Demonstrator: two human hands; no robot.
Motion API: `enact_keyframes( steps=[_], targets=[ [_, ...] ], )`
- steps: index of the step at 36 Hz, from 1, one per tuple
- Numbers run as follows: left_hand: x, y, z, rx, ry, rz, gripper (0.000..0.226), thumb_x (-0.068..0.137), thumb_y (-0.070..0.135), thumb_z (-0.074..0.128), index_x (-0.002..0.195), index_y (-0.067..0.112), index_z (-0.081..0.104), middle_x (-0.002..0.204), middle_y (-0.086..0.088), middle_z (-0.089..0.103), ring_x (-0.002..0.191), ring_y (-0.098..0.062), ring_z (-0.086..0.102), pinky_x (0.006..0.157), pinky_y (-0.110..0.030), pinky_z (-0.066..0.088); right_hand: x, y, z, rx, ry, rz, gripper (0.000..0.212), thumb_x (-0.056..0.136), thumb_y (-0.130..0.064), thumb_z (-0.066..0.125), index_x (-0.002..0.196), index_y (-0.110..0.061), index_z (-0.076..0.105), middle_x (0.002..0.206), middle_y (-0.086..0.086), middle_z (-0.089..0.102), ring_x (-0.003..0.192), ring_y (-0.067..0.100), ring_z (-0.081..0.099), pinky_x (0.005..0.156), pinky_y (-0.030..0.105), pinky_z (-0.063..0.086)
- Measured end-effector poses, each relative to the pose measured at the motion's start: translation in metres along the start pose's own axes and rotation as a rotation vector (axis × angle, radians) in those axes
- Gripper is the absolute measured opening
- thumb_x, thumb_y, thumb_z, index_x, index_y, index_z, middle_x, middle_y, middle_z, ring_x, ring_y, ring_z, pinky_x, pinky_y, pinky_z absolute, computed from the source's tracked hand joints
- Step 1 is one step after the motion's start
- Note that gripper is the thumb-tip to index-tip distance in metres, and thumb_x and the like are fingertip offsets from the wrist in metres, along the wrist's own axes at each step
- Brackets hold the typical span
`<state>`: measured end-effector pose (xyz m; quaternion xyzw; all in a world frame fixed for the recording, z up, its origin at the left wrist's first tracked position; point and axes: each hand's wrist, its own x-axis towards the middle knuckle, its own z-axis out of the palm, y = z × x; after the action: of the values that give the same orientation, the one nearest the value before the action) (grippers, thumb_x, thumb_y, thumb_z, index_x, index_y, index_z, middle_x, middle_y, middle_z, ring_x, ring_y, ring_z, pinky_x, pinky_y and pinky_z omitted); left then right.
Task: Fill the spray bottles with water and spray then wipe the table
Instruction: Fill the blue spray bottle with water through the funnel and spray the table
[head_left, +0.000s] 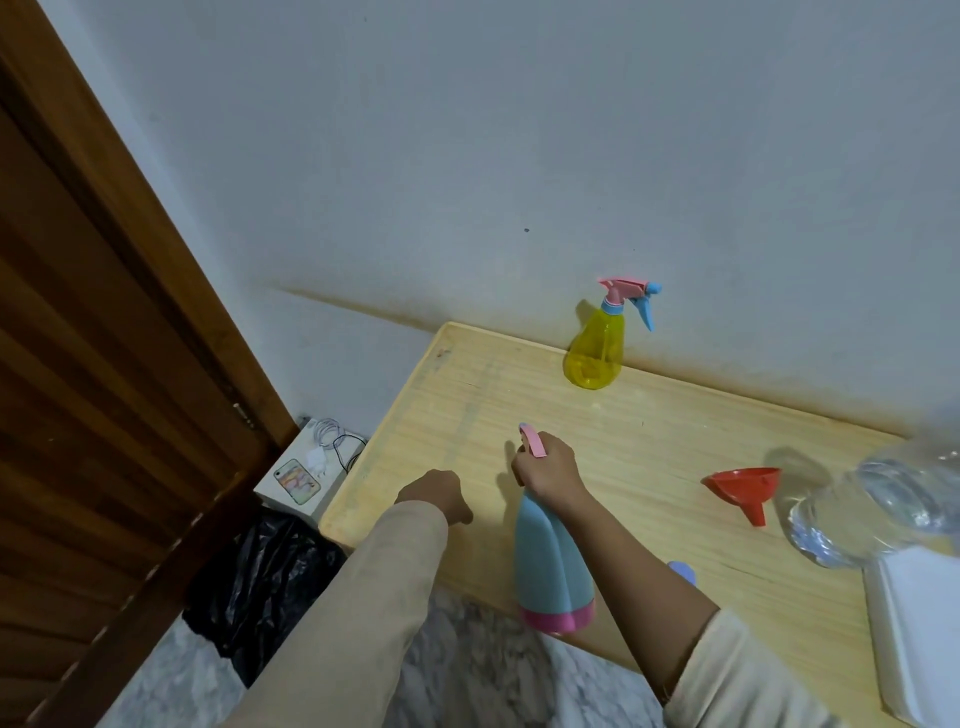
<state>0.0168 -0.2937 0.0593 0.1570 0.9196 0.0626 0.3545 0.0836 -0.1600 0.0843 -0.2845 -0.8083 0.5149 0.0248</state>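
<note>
Your right hand is wrapped around the neck of the blue bottle, just under its pink sprayer, and tips the bottle forward so the nozzle points away from you and down at the table; the pink base hangs past the near edge, toward you. That hold puts a finger in reach of the trigger, though the hand hides it, so you cannot tell whether it is being squeezed. Your left hand sits just left of the grip, fingers curled into a loose fist with nothing visible in it, low over the tabletop; whether it touches the wood cannot be told.

Well beyond the grip, against the wall, stands the yellow bottle, upright and out of the spray path. To the right of the grip lies the red funnel on its side, and past it a clear water container, probably left where filling ended. No cloth shows, so wiping likely comes later. Judged from the aim, you are at the spraying step, covering the bare left stretch first.
</note>
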Motion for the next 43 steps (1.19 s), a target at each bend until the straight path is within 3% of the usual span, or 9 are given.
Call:
enact_keyframes(
  steps=[9,14,19,24,29,34,37,40,43],
  targets=[
    [-0.003,0.000,0.001,0.010,-0.038,0.018,0.038,0.086,0.028,0.064,0.063,0.012,0.039,0.065,-0.002,0.041,0.095,-0.032,0.064,0.068,-0.029,0.038,-0.003,-0.002,-0.001,-0.005,0.015,-0.042,0.020,0.076,0.003,0.042,0.063,-0.009,0.031,0.057,0.002,0.029,0.055,0.016,0.025,0.052,0.029,0.021],
    [-0.003,0.000,0.001,-0.002,-0.045,0.031,0.029,0.086,0.027,0.065,0.069,0.008,0.051,0.066,-0.007,0.048,0.103,-0.034,0.063,0.070,-0.031,0.041,-0.004,0.004,0.000,0.014,0.023,0.038,0.011,0.077,0.001,0.043,0.068,-0.006,0.041,0.063,0.003,0.039,0.059,0.018,0.034,0.053,0.028,0.028],
    [-0.002,0.000,0.003,0.022,-0.032,0.030,0.038,0.088,0.028,0.064,0.062,0.013,0.041,0.066,-0.002,0.043,0.082,-0.030,0.059,0.069,-0.030,0.041,-0.002,0.008,-0.002,0.014,0.045,0.043,0.011,0.076,-0.002,0.044,0.073,0.005,0.051,0.073,0.014,0.052,0.066,0.022,0.044,0.056,0.030,0.033],
    [0.000,-0.001,0.004,0.019,-0.012,0.040,0.038,0.088,0.026,0.062,0.061,0.014,0.040,0.065,-0.001,0.042,0.075,-0.026,0.054,0.068,-0.029,0.038,-0.006,0.002,-0.003,0.089,0.046,0.059,0.007,0.072,-0.001,0.041,0.067,-0.002,0.046,0.062,0.008,0.039,0.058,0.019,0.031,0.053,0.029,0.026],
    [-0.001,-0.001,0.006,0.018,-0.012,0.066,0.037,0.089,0.026,0.061,0.061,0.013,0.039,0.064,-0.001,0.040,0.075,-0.024,0.047,0.068,-0.030,0.036,-0.009,0.005,-0.002,0.094,0.059,0.056,0.030,0.073,0.001,0.041,0.095,0.018,0.054,0.069,0.014,0.045,0.063,0.022,0.036,0.055,0.030,0.027],
    [-0.007,0.003,0.003,0.011,-0.038,0.120,0.032,0.090,0.028,0.061,0.067,0.010,0.048,0.066,-0.003,0.042,0.063,-0.018,0.042,0.064,-0.028,0.035,-0.011,0.003,-0.005,0.075,0.115,-0.005,0.009,0.076,0.001,0.046,0.067,-0.001,0.044,0.071,0.015,0.049,0.061,0.018,0.038,0.054,0.029,0.030],
    [-0.018,0.020,-0.006,-0.004,-0.077,0.219,0.027,0.091,0.029,0.060,0.097,0.003,0.061,0.094,-0.011,0.058,0.080,-0.020,0.050,0.071,-0.028,0.039,-0.010,-0.003,-0.017,0.087,0.185,-0.057,0.010,0.077,0.000,0.051,0.071,-0.005,0.045,0.068,0.005,0.047,0.059,0.014,0.039,0.052,0.025,0.030],
    [-0.031,0.041,-0.016,-0.100,-0.087,0.371,0.036,0.091,0.027,0.058,0.121,0.007,0.057,0.120,-0.009,0.057,0.103,-0.023,0.054,0.084,-0.029,0.041,-0.005,-0.011,-0.039,0.127,0.300,-0.082,0.007,0.077,0.001,0.053,0.076,-0.004,0.048,0.070,0.004,0.048,0.060,0.012,0.041,0.052,0.021,0.031],
    [-0.043,0.061,-0.021,-0.228,-0.159,0.534,0.045,0.088,0.018,0.060,0.132,0.012,0.050,0.125,-0.005,0.055,0.108,-0.019,0.053,0.087,-0.027,0.042,0.000,-0.017,-0.065,0.123,0.418,-0.148,0.007,0.075,-0.002,0.055,0.078,0.000,0.049,0.071,0.008,0.050,0.061,0.016,0.043,0.053,0.022,0.033]
  ],
)
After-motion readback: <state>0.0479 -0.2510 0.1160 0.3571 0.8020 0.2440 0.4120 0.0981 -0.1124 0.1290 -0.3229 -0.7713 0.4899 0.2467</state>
